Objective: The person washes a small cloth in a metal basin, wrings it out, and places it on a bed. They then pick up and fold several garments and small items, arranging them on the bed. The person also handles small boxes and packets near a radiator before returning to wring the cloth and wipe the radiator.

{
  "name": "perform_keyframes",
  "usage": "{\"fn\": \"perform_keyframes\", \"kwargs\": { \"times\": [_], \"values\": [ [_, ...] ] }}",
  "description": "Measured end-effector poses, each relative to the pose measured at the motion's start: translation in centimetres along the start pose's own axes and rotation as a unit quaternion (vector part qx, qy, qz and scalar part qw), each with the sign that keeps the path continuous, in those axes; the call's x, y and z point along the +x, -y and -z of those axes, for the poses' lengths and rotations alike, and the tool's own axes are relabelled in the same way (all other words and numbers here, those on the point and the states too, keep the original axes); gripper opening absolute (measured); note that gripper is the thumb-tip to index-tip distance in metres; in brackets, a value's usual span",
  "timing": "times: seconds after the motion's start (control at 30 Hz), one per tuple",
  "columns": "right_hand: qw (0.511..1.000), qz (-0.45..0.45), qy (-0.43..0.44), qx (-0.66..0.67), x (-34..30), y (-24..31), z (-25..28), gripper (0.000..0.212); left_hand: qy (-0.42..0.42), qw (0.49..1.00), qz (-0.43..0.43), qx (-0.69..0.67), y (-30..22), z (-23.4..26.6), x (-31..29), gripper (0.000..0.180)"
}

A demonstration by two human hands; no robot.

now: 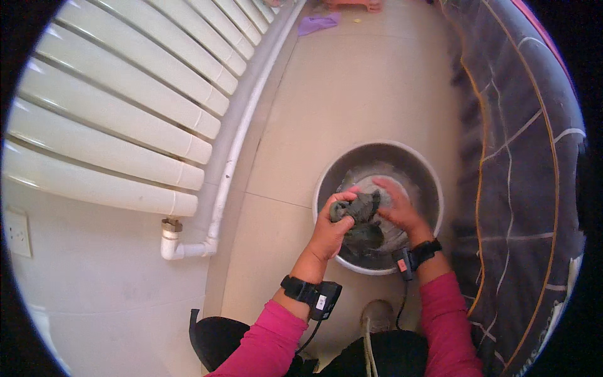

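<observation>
A round metal basin (434, 188) stands on the floor in front of me, with shallow water that looks cloudy inside. Over it, my left hand (329, 231) is closed round a bunched dark grey-green cloth (362, 207), thumb and fingers pressed into its folds. Part of the cloth hangs lower, toward the water. To its right, my right hand (401, 210) has its fingers stretched and apart, close beside the cloth. It seems to grip nothing, and its fingertips are slightly blurred.
A white radiator (125, 119) and pipe (237, 157) run along the left wall, near a socket (17, 232). Dark quilted fabric with pale and orange lines (515, 163) hangs at the right. A purple cloth (318, 24) and red stool (355, 5) are far ahead.
</observation>
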State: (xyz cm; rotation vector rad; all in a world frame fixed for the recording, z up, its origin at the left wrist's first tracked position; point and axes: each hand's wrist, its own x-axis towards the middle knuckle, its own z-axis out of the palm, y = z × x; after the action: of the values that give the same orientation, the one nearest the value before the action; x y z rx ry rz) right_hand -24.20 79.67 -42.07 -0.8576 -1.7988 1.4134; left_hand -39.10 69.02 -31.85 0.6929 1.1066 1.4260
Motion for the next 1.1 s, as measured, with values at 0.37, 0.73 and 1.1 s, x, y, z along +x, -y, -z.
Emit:
{"fn": "perform_keyframes", "kwargs": {
  "times": [0.37, 0.73, 1.1],
  "values": [
    [0.991, 0.011, -0.128, 0.022, -0.3, 3.9, 2.5, 0.032, -0.084, 0.976, -0.086, 0.182, -2.0, 0.4, 1.2, 0.035],
    [0.966, -0.146, -0.056, -0.205, -3.5, 1.4, 3.6, 0.042, -0.076, 0.917, 0.005, 0.391, 3.5, 4.1, 0.3, 0.055],
    [0.816, -0.116, -0.248, -0.509, -7.4, 3.8, 9.3, 0.050, -0.091, 0.776, -0.021, 0.624, 6.2, 3.1, -6.8, 0.057]
  ]
}}
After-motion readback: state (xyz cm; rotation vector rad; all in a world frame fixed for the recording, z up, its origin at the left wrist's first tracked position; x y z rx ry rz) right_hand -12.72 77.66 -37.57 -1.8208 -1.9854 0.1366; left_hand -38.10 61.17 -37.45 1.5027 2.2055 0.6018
